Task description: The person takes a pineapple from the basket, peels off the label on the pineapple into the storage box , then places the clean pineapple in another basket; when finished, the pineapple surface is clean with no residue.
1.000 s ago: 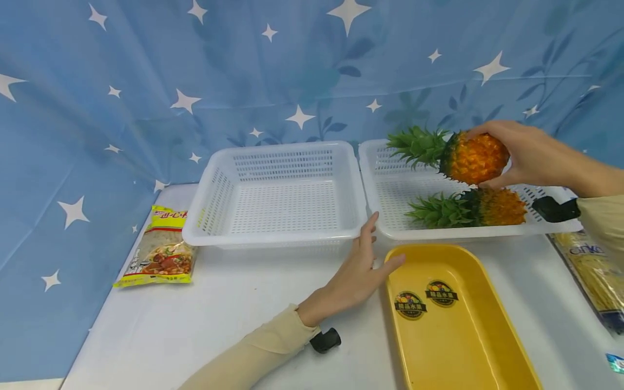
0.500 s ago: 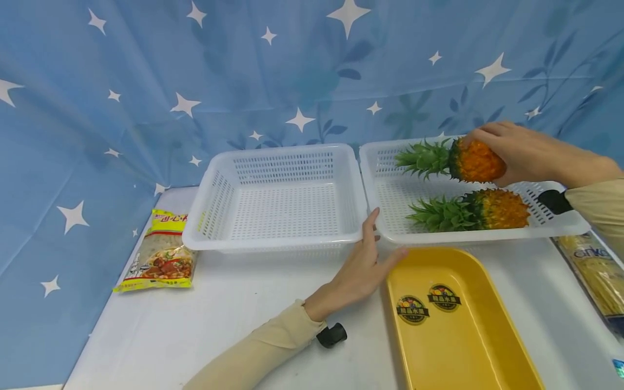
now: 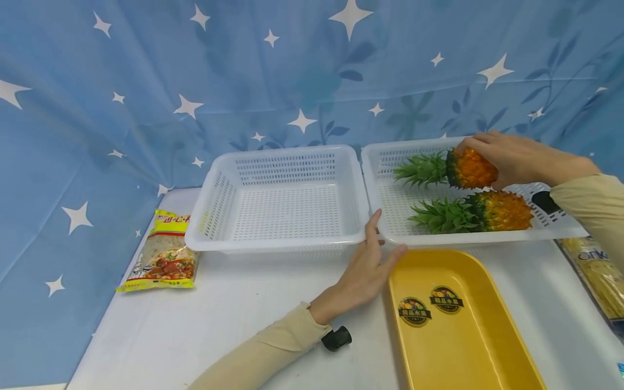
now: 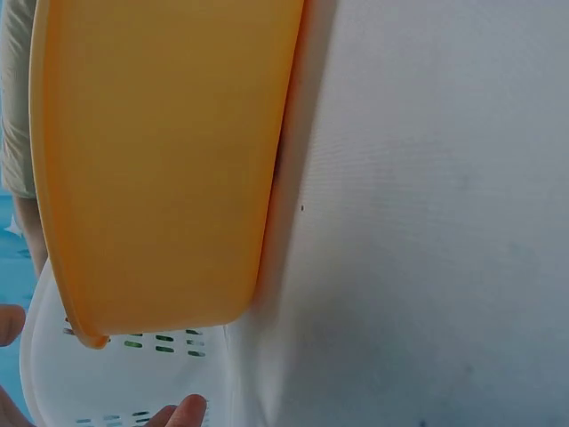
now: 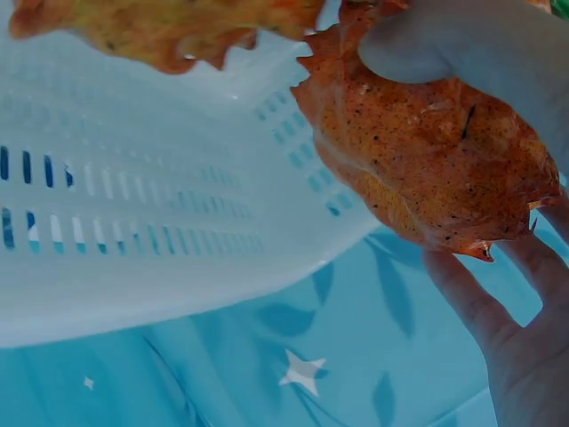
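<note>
In the head view my right hand (image 3: 509, 157) grips a pineapple (image 3: 472, 169) by its orange body, leaves pointing left, inside the right white basket (image 3: 468, 238). A second pineapple (image 3: 504, 210) lies nearer the front of that basket, leaves also to the left. The right wrist view shows thumb and fingers around the held pineapple's body (image 5: 427, 151). My left hand (image 3: 363, 271) has its fingers extended at the near corner where the two baskets meet, the thumb by the yellow tray's rim (image 3: 439, 252). Whether the left fingertips press on the basket is hard to tell.
A left white basket (image 3: 287, 241) stands beside the right one, with nothing in it. A yellow-edged food packet (image 3: 166, 254) lies at the far left, and a noodle bag (image 3: 595, 276) at the right. Behind the baskets hangs a blue star-patterned curtain (image 3: 302, 70).
My right hand has lowered the held pineapple into the right basket, behind the other pineapple. The left hand stays by the basket corner, nearly still.
</note>
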Tool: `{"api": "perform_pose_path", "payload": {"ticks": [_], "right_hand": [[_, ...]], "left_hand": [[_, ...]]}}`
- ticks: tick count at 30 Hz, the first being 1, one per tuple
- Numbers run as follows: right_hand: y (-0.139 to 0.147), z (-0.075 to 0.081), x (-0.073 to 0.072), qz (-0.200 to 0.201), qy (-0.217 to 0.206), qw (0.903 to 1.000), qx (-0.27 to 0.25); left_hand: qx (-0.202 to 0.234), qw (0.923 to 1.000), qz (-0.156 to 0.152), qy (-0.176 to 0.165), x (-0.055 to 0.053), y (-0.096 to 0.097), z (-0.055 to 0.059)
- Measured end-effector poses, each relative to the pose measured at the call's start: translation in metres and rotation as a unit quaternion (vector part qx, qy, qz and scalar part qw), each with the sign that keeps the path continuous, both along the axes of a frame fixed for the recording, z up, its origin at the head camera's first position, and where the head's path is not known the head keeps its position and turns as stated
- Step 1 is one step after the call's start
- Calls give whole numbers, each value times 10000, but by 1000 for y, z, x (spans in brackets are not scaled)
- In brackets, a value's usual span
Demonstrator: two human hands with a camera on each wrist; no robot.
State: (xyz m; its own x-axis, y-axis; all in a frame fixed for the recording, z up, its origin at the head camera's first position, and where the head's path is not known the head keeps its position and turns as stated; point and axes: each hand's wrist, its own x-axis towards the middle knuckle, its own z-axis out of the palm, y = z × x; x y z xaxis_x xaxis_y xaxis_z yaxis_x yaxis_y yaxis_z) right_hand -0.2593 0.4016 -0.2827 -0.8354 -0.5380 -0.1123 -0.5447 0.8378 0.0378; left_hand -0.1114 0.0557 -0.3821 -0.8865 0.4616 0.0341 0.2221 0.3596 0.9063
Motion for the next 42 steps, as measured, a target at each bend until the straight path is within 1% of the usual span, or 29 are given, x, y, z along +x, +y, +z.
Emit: {"api": "perform_pose_path", "payload": {"ticks": [4,7,13,15,17,19,22,26,29,36,40,42], "right_hand": [[3,-5,-3,-132,-140,9998,-94],[6,-5,-4,-151,-221,9994,-236],[10,3,-4,-21,-304,9983,-504],[8,4,-6,75,-302,9984,-466],[5,4,-6,82,-326,9985,-443],[3,2,-8,74,-374,9983,-432],[2,-3,-11,-53,-473,9981,-383],[5,-8,-15,-131,-515,9980,-340],[8,-12,-18,-135,-497,9981,-340],[17,-22,-24,-346,-635,9967,-364],[20,-28,-25,-328,-587,9968,-437],[19,-30,-26,-326,-627,9962,-502]], "left_hand": [[43,10000,17,59,0,1,0],[55,9999,37,100,-1,2,1],[28,10000,9,83,-1,2,1],[44,9999,17,102,-2,2,1],[67,9999,20,123,-2,1,1],[77,9998,26,156,-3,1,0],[51,9998,20,204,-4,1,-2],[54,9997,3,258,-5,2,-3],[76,9997,4,242,-5,3,-4],[-21,9998,77,203,-5,4,-5],[-68,9997,86,204,-5,4,-5],[-64,9998,97,185,-5,4,-5]]}}
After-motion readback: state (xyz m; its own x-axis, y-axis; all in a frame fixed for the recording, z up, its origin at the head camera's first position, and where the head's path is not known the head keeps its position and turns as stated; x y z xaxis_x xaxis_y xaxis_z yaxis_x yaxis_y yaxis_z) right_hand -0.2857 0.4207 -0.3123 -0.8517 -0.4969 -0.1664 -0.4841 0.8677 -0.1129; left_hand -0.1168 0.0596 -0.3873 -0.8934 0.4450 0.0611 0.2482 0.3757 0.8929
